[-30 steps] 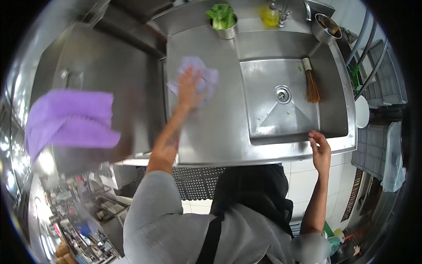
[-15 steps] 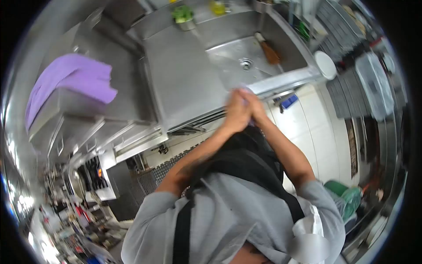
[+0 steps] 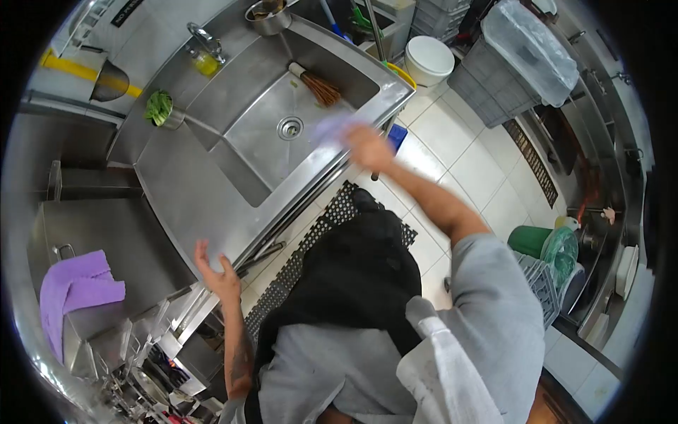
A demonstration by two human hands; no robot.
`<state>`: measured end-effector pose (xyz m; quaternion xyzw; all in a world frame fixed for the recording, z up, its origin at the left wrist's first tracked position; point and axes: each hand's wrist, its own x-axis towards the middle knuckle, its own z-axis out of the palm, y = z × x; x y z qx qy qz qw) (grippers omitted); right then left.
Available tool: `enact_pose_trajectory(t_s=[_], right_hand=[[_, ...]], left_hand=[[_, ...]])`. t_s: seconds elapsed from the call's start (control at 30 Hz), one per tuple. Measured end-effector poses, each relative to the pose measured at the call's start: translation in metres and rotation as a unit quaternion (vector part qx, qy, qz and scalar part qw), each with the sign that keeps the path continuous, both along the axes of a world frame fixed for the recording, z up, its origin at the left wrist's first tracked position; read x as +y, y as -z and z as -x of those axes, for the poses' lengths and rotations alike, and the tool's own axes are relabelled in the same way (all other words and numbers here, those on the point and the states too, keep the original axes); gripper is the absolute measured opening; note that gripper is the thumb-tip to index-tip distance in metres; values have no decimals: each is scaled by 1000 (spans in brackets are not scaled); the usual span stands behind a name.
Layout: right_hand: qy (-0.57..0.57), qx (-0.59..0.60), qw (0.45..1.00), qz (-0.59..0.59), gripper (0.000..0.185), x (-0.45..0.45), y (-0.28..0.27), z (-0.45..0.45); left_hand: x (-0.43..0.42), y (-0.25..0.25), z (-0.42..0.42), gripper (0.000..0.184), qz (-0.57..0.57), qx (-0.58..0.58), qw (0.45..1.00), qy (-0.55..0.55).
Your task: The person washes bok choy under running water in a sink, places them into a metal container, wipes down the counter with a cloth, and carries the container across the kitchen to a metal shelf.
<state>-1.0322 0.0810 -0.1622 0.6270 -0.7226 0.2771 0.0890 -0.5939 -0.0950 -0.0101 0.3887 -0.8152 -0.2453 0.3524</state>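
My right hand (image 3: 369,150) grips a small purple cloth (image 3: 329,131), smeared by motion, above the front rim of the steel sink (image 3: 254,134). Apart from it, my left hand (image 3: 219,274) is empty with fingers spread, close to the front corner of the steel drainboard (image 3: 176,187). A brush with brown bristles (image 3: 318,88) and a white handle lies in the sink basin beside the drain (image 3: 289,128). Another purple cloth (image 3: 81,283) is draped over the steel counter at the left.
A pot of green leaves (image 3: 161,111), a bottle of yellow liquid (image 3: 205,62) and a metal pot (image 3: 268,18) stand along the sink's back. To the right are a white lidded bucket (image 3: 429,60), a grey crate (image 3: 487,85) and a green bin (image 3: 530,240). A perforated black mat (image 3: 282,279) covers some floor.
My hands were together with a bit of purple cloth between them; now they are apart. The left has moved left and opened, the right holds the cloth. The view has turned and shifted.
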Motion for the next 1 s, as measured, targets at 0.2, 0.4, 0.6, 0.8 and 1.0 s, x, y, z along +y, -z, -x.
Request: enact_pose_trajectory(t_s=[0.2, 0.4, 0.6, 0.8, 1.0], right_hand=[[285, -144, 941, -115, 31, 49, -105, 190], [198, -62, 975, -74, 60, 14, -117, 172], [168, 68, 975, -128, 63, -124, -26, 216], [182, 16, 959, -218, 64, -313, -19, 274], [260, -246, 934, -26, 37, -345, -73, 308]], left_hand=[[6, -14, 73, 57, -63, -71, 995, 23], [12, -3, 16, 58, -78, -74, 976, -188], [13, 16, 11, 56, -66, -96, 961, -250], [-45, 31, 111, 40, -122, -60, 985, -102], [-144, 53, 303, 21, -217, -30, 971, 101]])
